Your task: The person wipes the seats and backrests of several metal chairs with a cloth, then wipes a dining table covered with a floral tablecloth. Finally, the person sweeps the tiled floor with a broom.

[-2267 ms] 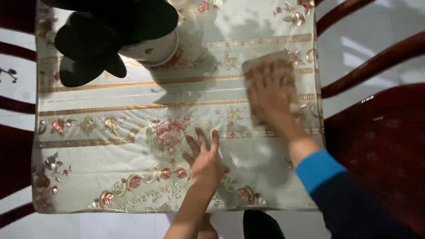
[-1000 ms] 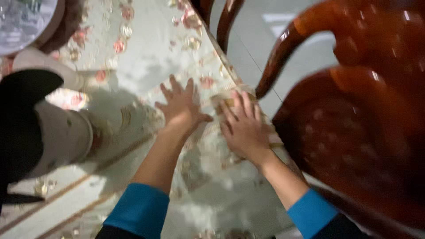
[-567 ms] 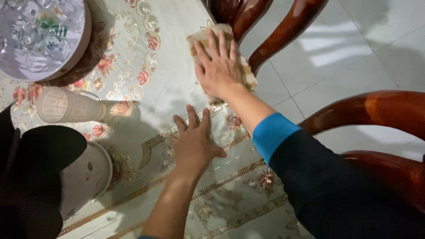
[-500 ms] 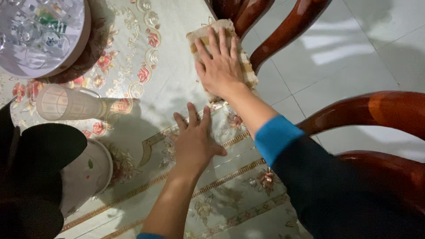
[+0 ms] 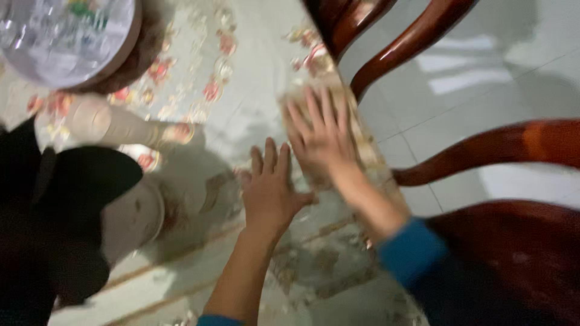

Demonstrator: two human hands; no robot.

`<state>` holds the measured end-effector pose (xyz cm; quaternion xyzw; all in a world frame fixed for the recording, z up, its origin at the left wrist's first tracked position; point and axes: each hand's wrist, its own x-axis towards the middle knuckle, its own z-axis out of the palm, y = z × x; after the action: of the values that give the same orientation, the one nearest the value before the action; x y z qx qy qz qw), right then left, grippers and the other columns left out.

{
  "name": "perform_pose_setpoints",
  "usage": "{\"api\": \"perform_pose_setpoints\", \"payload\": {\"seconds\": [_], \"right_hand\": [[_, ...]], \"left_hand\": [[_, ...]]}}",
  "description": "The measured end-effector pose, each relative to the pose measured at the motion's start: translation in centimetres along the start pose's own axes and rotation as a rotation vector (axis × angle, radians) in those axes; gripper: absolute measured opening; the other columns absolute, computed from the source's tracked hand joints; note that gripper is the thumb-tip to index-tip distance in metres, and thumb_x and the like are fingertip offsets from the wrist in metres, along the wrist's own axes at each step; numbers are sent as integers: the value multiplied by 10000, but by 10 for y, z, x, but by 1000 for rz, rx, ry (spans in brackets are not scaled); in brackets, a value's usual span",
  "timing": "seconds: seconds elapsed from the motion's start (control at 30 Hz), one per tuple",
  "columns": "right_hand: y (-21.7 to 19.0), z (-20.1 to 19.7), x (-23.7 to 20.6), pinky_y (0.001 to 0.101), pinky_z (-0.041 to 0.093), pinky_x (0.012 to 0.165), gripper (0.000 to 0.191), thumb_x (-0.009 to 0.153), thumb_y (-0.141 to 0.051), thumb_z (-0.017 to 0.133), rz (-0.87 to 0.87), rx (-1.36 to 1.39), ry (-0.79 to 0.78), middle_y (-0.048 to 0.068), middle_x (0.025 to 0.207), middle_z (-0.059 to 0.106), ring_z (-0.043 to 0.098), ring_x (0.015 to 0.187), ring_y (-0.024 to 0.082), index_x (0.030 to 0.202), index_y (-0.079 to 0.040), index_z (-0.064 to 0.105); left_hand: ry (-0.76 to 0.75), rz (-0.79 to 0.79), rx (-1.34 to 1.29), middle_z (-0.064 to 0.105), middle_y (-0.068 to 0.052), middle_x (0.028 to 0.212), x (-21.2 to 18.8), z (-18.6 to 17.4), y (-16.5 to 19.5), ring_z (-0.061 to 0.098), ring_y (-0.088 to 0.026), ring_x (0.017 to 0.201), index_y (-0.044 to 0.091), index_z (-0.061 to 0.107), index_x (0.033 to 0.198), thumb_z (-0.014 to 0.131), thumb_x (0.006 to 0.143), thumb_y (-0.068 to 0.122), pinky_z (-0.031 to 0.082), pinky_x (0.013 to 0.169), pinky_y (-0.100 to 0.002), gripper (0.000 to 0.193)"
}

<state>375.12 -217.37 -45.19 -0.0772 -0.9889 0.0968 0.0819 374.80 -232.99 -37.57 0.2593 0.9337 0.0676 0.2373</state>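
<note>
Both hands lie flat, palms down, on the counter (image 5: 199,121), which is covered by a pale floral cloth under clear plastic. The right hand (image 5: 320,136) has its fingers spread and presses on a beige rag (image 5: 362,151) at the counter's right edge, close to the far right corner; the blurred rag shows only around the fingers and beside the wrist. The left hand (image 5: 272,190), fingers spread too, rests bare on the cover just beside the right hand, nearer the middle, holding nothing. A round glass-topped dish (image 5: 66,36) sits at the far left. A dark wooden chair (image 5: 483,163) stands against the right edge, over grey floor tiles (image 5: 471,78).
</note>
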Motion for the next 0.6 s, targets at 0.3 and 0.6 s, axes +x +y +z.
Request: {"api": "perform_pose_setpoints", "payload": {"seconds": [0.3,0.6], "right_hand": [[-120,-19,-74,715,52,1198,603,984,-409,482,-399,30,-70,207,1646,306,137,1532,498,1548,-208,410],[-149,55,45,699,98,1181,647,1054,-418,403,-412,191,4,226,1673,200,174,1510,485,1630,-125,380]], "left_hand": [[462,-69,-273,405,-220,1575,-92,52,-115,323,-412,1498,28,452,1476,758,886,227,314,1175,-515,694],[561,-196,-215,506,-234,1489,-160,65,-168,430,-426,1432,26,566,1388,640,915,178,349,1191,-506,502]]}}
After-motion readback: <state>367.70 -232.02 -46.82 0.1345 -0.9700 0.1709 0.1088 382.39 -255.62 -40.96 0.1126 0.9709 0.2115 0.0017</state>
